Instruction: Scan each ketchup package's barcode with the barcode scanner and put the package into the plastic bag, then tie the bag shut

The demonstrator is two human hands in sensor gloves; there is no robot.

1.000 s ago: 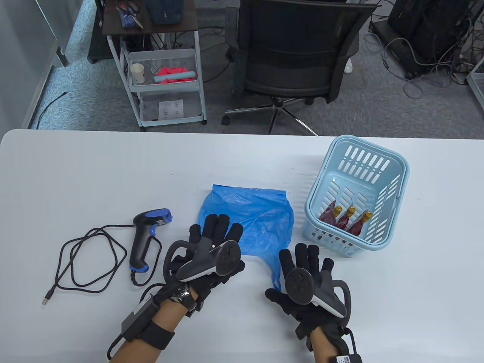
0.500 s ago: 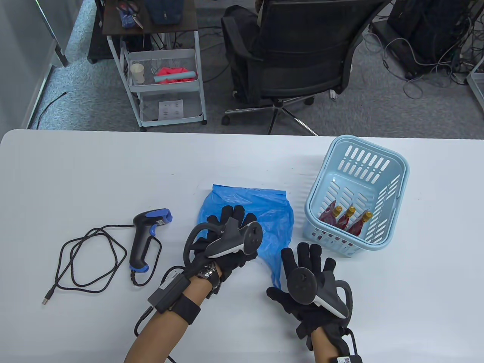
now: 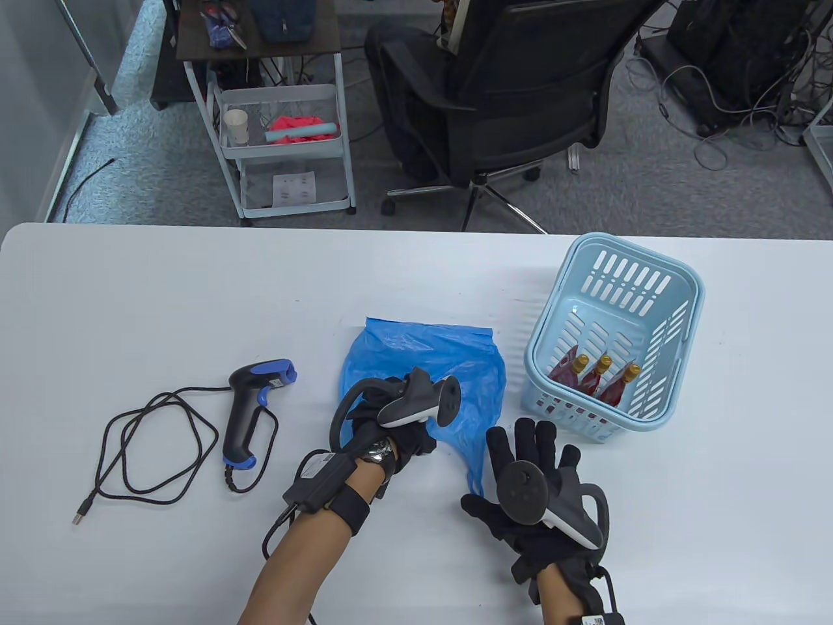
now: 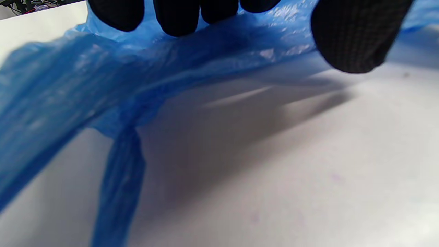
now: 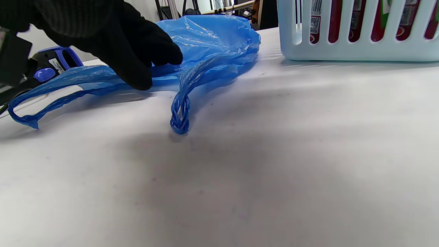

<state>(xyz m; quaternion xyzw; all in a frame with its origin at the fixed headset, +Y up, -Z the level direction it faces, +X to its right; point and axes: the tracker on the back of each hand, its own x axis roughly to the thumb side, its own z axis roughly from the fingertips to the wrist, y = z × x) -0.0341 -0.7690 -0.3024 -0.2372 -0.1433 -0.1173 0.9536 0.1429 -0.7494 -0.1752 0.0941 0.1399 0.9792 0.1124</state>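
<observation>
Left hand [image 3: 390,423]: lower centre of the table view, set down on the near edge of the plastic bag [image 3: 429,371]. In the left wrist view the fingertips [image 4: 176,17] press onto the blue film with the thumb held apart — whether they pinch it, I cannot tell.
Right hand [image 3: 533,482]: lower right of centre, fingers straight and spread, holding nothing, just beside the bag's handle loop [image 5: 180,113].
Plastic bag: blue, lying crumpled at the centre of the table [image 3: 163,293]; one twisted handle trails toward the bottom edge.
Ketchup packages [image 3: 595,377]: three red ones with yellow caps, lying side by side in the light blue basket [image 3: 683,286] at centre right.
Barcode scanner [image 3: 250,403]: black and blue, lying on its side left of the bag, well apart from both hands; its black cable [image 3: 150,449] loops toward the left.
Surface: a white tabletop with soft shadows under the hands.
Room: grey carpet, a black office chair [image 3: 520,84] at top centre, a white cart [image 3: 286,150] at upper left, tangled cables at upper right.
Writing: printed labels show through the basket slots in the right wrist view — too small to read.
</observation>
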